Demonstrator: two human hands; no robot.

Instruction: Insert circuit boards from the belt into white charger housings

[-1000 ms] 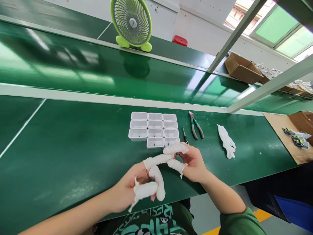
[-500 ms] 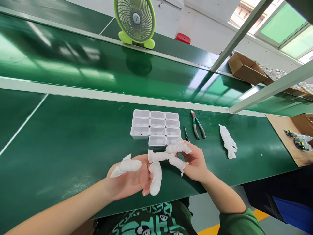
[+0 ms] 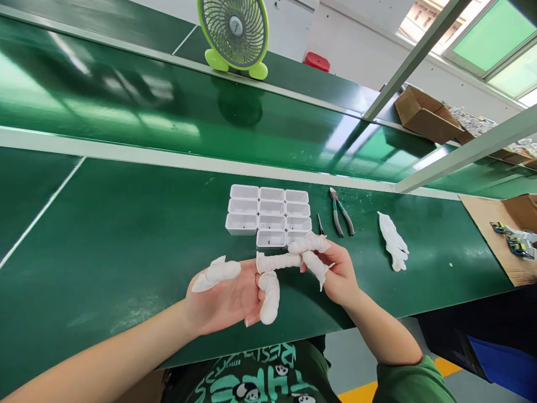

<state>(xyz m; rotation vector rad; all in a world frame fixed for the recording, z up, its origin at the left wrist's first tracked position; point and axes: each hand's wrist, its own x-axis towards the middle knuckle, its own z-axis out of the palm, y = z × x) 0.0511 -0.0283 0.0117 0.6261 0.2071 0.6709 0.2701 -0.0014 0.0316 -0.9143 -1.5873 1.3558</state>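
Note:
My left hand [image 3: 226, 305] is turned palm up, thumb and one finger stretched out, another finger bent down. White finger cots cover its thumb, the outstretched finger and the bent finger. My right hand [image 3: 342, 274] has white finger cots on its thumb and a finger. Its covered fingertips close on the end of the finger cot [image 3: 277, 262] worn on my left hand's outstretched finger. Just beyond the hands stands a block of clear plastic bins [image 3: 272, 223], some with tiny dark pieces inside. My right hand hides part of the nearest bin.
Diagonal cutters [image 3: 342, 212] and a dark pointed tool [image 3: 320, 224] lie right of the bins. Farther right are a white glove [image 3: 393, 240] and cardboard [image 3: 486, 238] with circuit boards. A green fan [image 3: 235, 33] stands on the back ledge; metal posts [image 3: 470, 150] cross at right.
My right fingertips have shifted slightly along the left hand's covered finger, and its thumb has tilted downward. The whole view has moved a little. The left hand keeps nearly the same pose.

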